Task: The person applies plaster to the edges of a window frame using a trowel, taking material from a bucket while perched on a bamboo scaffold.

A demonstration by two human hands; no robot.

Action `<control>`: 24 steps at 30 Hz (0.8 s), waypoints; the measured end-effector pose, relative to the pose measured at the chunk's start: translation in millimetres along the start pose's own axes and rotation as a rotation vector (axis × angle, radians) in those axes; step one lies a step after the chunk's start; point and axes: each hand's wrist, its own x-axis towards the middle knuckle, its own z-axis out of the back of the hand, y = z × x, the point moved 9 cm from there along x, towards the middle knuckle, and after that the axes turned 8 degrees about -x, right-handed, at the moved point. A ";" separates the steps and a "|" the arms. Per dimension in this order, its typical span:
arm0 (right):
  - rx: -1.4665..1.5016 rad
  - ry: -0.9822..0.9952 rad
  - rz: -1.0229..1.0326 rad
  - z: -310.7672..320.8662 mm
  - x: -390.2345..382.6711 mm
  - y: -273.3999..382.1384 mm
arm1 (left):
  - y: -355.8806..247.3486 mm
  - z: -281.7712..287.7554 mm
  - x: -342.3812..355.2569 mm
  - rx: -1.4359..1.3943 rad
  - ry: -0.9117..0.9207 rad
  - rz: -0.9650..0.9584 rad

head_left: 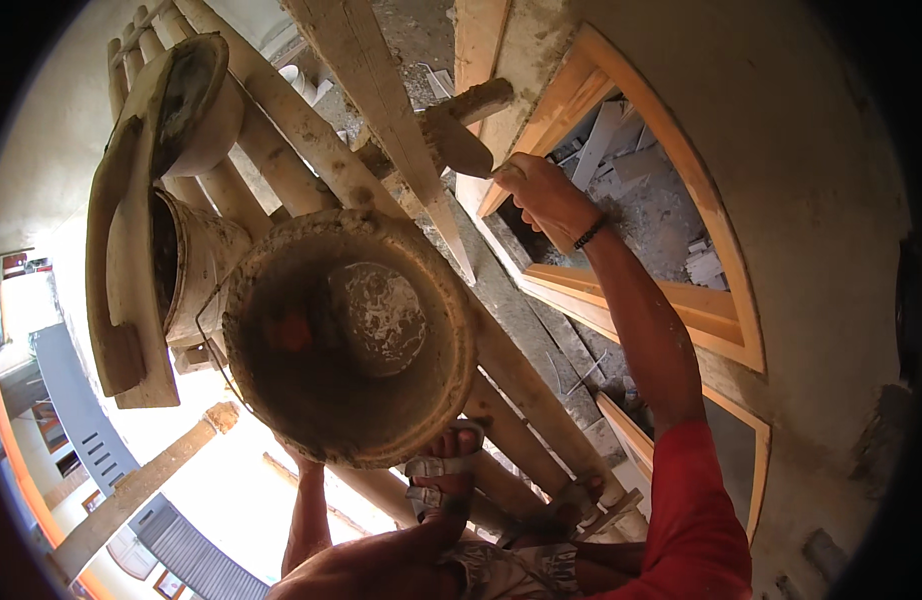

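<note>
A large mortar-crusted bucket (356,420) is tilted so its inside faces me, with wet grey residue at the bottom and a reddish patch on the wall. My left hand (309,462) supports it from its near side; the rim hides nearly all the fingers, but they appear to grip it. To the upper right, my right hand (551,195) is closed round the handle end of a trowel (459,145). The dark blade points away to the left, beside a wooden plank. A thin wire handle (209,335) hangs at the bucket's left side.
Bamboo poles (291,140) form the platform under my sandalled feet (446,465). At left, a long wooden float (116,270) rests against another bucket (206,245). An upright plank (371,80) crosses beyond. A wooden window frame (726,230) sits in the right wall, with rubble behind.
</note>
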 end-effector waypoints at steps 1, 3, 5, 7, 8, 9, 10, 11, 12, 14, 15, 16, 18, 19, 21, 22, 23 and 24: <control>-0.011 0.049 0.014 -7.4 4.5 8.7 | -0.2 0.9 -0.9 0.002 0.003 0.001; 0.000 0.123 -0.025 -19.2 20.9 18.4 | -0.9 2.0 -0.6 0.001 0.003 -0.001; -0.151 0.115 0.048 -16.8 39.9 20.4 | -1.0 -1.0 0.1 -0.003 0.010 0.001; -0.285 0.045 0.094 -17.3 55.0 19.9 | -0.7 -0.6 0.2 -0.001 0.012 0.001; -0.259 0.021 0.049 -19.5 60.1 19.6 | -0.1 2.2 -0.7 0.004 0.006 0.002; -0.356 -0.014 0.114 -16.9 66.4 20.2 | -0.6 1.8 -0.3 0.002 0.006 0.003; -0.453 -0.049 0.179 -12.9 75.9 18.6 | -0.6 1.0 -0.4 0.002 0.007 0.004; -0.482 -0.095 0.179 -5.1 86.7 9.0 | 0.0 -1.3 -0.2 -0.001 0.012 0.005; -0.428 -0.157 0.133 8.9 95.8 0.4 | -0.6 -1.5 -0.3 -0.005 0.007 0.003; -0.164 -0.235 -0.050 29.9 100.8 -26.9 | -1.2 0.9 -1.3 -0.003 0.007 0.002; 0.052 -0.204 -0.252 36.2 87.7 -32.9 | -0.5 2.2 -2.4 -0.001 0.005 0.005; 0.148 -0.202 -0.266 29.0 87.7 -38.6 | 0.3 3.1 -2.7 0.004 0.008 0.008; 0.326 -0.222 -0.298 29.5 84.1 -54.2 | 0.9 -0.1 -1.6 -0.008 0.010 0.010; 0.261 -0.261 -0.229 31.8 66.8 -32.1 | 1.5 -1.2 -1.8 -0.013 0.012 0.009; 0.063 -0.198 -0.069 5.8 68.8 -12.3 | 2.7 4.9 -4.2 -0.002 0.000 0.016; 0.067 -0.118 -0.132 -10.1 58.6 2.1 | 4.0 9.4 -6.0 0.007 -0.005 0.020; -0.076 -0.085 -0.103 -10.6 50.1 15.1 | 4.0 6.8 -5.2 0.001 0.002 0.020; -0.343 -0.155 0.062 -9.3 58.0 19.4 | 3.6 4.3 -5.6 -0.004 0.003 0.018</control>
